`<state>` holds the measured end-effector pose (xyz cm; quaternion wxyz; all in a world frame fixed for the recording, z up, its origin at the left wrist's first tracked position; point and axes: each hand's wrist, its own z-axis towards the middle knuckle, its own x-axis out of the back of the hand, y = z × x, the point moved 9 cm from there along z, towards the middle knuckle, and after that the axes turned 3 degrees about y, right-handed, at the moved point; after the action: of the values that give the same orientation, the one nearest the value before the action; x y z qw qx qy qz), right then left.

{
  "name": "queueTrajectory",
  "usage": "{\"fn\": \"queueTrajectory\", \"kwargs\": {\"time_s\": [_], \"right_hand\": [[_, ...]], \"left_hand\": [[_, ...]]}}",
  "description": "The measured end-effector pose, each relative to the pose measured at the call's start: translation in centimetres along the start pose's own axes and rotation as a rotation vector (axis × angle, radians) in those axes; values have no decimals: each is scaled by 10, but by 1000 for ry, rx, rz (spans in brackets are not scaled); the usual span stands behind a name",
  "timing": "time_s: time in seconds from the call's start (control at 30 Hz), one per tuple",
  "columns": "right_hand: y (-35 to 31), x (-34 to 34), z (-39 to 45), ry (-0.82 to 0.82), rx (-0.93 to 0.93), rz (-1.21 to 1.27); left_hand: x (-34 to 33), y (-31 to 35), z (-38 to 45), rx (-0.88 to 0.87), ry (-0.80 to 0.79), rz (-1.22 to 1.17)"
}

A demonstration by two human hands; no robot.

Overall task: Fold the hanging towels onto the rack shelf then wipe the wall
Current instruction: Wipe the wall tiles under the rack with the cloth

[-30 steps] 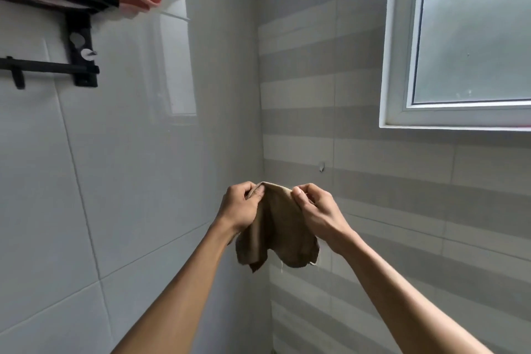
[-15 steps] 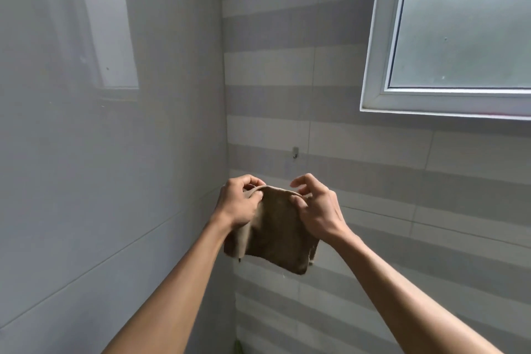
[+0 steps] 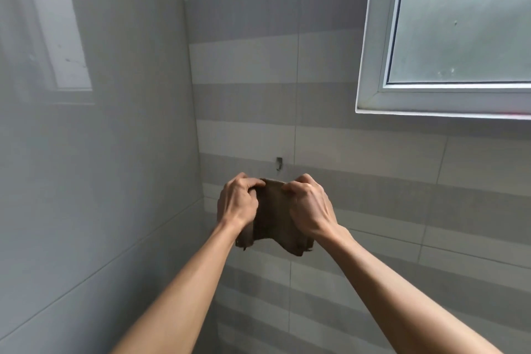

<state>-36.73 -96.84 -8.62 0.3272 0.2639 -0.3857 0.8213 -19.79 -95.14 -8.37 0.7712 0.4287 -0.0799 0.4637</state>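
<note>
near the corner of the striped wall (image 3: 359,210), the left hand (image 3: 237,204) and right hand (image 3: 309,205) are each gripping the brown cloth (image 3: 273,215), probably bunching it into a firm, flat pad for even wiping.

A single head-worn wide-angle view faces a room corner, where a glossy grey tiled wall (image 3: 94,181) meets a grey-and-white striped tiled wall (image 3: 359,158), close by, with a white-framed frosted window (image 3: 373,37) upper right.
</note>
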Motion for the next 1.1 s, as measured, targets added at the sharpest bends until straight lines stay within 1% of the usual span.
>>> {"fn": "queueTrajectory", "kwargs": {"time_s": [0.1, 0.2, 0.27, 0.33, 0.4, 0.43, 0.5, 0.57, 0.7, 0.83, 0.9, 1.0, 1.1], "right_hand": [[9, -10, 27, -4, -5, -40], [1, -11, 53, 10, 106, -200], [-5, -8, 64, 63, 167, -334], [-5, -11, 71, 90, 193, -419], [1, -21, 73, 67, 208, -494], [6, -30, 71, 38, 203, -532], [14, -38, 64, 94, 219, -566], [19, -42, 56, 160, 232, -565], [23, -51, 49, 144, 175, -510], [27, -53, 48, 64, 78, -374], [29, -48, 44, 59, 30, -315], [25, -42, 34, 46, -9, -298], [24, -34, 17, 23, -63, -298]], "left_hand": [[-16, 0, 22, 12, 13, 32], [-24, 3, 44, 4, 32, 75], [-33, 2, 56, 22, 20, 78], [-43, -5, 63, 83, -4, 60], [-52, -13, 65, 130, -10, 57], [-57, -14, 64, 120, -17, 78], [-65, -18, 58, 88, -35, 152], [-73, -26, 51, 94, -62, 216], [-79, -36, 44, 179, -84, 230], [-71, -19, 45, 147, -98, 203], [-65, -13, 42, 132, -98, 167], [-55, -5, 37, 99, -82, 90], [-45, 2, 26, 88, -81, 66]]}}
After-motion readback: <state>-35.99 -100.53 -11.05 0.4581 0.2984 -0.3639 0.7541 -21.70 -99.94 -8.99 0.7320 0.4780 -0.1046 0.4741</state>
